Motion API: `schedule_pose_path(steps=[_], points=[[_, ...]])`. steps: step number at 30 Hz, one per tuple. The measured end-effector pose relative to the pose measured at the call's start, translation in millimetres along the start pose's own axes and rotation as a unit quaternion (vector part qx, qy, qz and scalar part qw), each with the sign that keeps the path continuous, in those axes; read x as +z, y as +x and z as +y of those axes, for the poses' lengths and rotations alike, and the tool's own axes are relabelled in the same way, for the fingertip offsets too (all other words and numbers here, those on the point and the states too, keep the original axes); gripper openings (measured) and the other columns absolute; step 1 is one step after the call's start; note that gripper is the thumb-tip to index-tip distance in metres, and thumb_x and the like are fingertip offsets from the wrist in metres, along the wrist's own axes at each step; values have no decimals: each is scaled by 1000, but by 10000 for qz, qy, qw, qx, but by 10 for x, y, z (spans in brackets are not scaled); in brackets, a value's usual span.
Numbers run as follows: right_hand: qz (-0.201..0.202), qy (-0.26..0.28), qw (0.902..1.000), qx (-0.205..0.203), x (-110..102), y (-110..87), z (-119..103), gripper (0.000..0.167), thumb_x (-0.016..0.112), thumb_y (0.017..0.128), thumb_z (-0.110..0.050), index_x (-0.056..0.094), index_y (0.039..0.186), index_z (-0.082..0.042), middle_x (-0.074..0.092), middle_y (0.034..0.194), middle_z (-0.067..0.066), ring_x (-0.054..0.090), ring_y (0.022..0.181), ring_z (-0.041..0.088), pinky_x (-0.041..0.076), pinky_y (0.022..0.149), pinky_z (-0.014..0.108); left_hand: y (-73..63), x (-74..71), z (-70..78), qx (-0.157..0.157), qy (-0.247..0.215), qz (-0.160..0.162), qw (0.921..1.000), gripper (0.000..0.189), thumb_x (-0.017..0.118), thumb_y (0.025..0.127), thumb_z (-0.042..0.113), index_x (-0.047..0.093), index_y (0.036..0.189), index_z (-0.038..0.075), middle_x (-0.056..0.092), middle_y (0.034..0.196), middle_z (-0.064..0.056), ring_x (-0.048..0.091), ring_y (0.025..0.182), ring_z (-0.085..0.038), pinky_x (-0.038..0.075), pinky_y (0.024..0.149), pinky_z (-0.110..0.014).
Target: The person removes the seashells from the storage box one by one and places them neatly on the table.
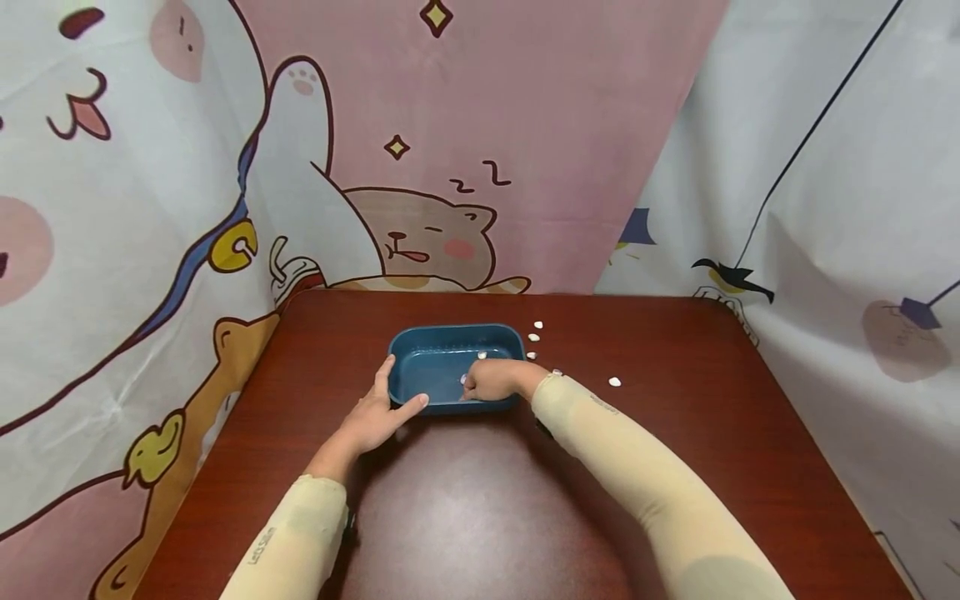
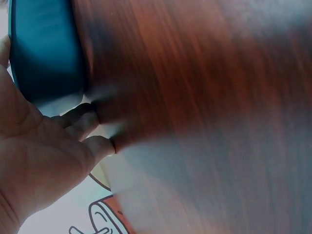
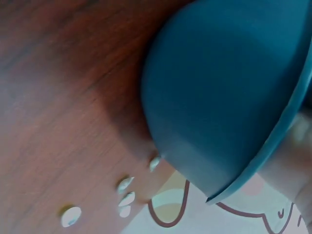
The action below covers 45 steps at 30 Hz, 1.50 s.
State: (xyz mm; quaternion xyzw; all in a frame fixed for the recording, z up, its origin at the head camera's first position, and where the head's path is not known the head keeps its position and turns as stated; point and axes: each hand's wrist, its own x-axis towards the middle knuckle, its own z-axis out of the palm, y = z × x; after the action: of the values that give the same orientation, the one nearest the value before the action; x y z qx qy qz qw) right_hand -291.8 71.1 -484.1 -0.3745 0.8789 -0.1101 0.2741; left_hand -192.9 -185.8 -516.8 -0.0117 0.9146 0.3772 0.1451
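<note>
A blue rectangular tub (image 1: pixel 427 372) stands on the table, its long side toward me. My left hand (image 1: pixel 373 417) lies at its left front corner, fingers along the left wall and thumb stretched over the front rim. In the left wrist view the same hand (image 2: pixel 44 146) has its fingers loosely extended beside the tub (image 2: pixel 46 53). My right hand (image 1: pixel 495 380) reaches over the right rim into the tub, fingers curled down, with a small pale seashell (image 1: pixel 462 379) at the fingertips. Another seashell (image 1: pixel 482 355) shows behind that hand. The tub wall mostly hides the hand in the right wrist view.
Several small white seashells (image 1: pixel 534 337) lie on the table right of the tub, one seashell (image 1: pixel 615 382) farther right. The dark red wooden table (image 1: pixel 465 517) reaches back to a cartoon-printed cloth (image 1: pixel 480 125). Both forearms wear pale sleeves (image 1: pixel 630 458).
</note>
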Motion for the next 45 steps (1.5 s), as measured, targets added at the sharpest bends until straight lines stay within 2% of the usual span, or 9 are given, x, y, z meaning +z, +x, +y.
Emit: schedule_pose_path(steps=[5,9,12,17,23,30,38,42,45], points=[[-24,537,9982,272,95,-101,66,45,57,110,-47,79,85,-17,56,70,-8,53,72,8,48,74,29,8,43,-13,-28,80,-73,9999,117,57,91,85,-11,171,33,16,179,-22,23,158,-62,24,120,-82],[72,1036,9931,546,150,-202,117,56,56,106,-61,81,125,-14,77,112,-4,67,107,11,56,97,35,11,61,-2,-39,146,-135,9998,116,56,90,86,-10,171,35,16,180,-19,18,159,-62,19,120,-83],[166,1287,9909,360,134,-274,131,53,62,104,-60,81,124,-15,79,117,-2,68,113,15,57,97,37,8,63,0,-39,145,-120,9998,116,57,90,86,-8,172,35,16,180,-19,18,159,-61,19,121,-83],[506,1329,9884,-541,57,-383,89,19,78,99,-33,86,107,-17,79,92,-13,67,91,4,57,79,26,-10,57,11,0,116,-113,9999,116,57,91,85,-8,172,33,15,179,-20,18,160,-61,17,122,-82],[1077,1119,9845,-818,-54,-515,13,16,76,101,-21,84,109,-10,80,95,-7,61,79,3,53,71,23,-6,35,22,-13,147,-78,9999,116,57,90,86,-8,172,34,17,179,-20,18,160,-61,17,123,-82],[2036,1351,9696,-163,-141,-472,146,14,75,103,-21,79,111,-11,79,99,-2,64,82,9,55,75,28,1,22,7,-17,168,-37,9998,118,57,89,87,-9,171,34,17,179,-21,18,160,-61,13,125,-80],[3072,1539,9347,914,-174,-313,420,7,76,101,-20,77,104,-14,77,101,4,66,91,21,59,83,37,10,15,-16,54,126,-14,9999,117,57,90,85,-10,171,34,15,180,-19,16,160,-60,9,128,-77],[3309,1531,9230,1232,-205,-220,466,14,73,104,-24,78,111,-13,78,108,6,67,96,23,60,88,40,12,11,-15,89,81,-18,9999,117,58,91,85,-10,171,34,14,180,-18,16,161,-59,6,128,-75],[3274,1523,9236,1285,-207,-168,421,21,70,106,-26,78,120,-12,78,116,6,68,98,23,62,91,42,17,17,-19,97,68,-13,9999,117,58,91,84,-10,171,34,14,180,-18,18,161,-58,6,129,-75]])
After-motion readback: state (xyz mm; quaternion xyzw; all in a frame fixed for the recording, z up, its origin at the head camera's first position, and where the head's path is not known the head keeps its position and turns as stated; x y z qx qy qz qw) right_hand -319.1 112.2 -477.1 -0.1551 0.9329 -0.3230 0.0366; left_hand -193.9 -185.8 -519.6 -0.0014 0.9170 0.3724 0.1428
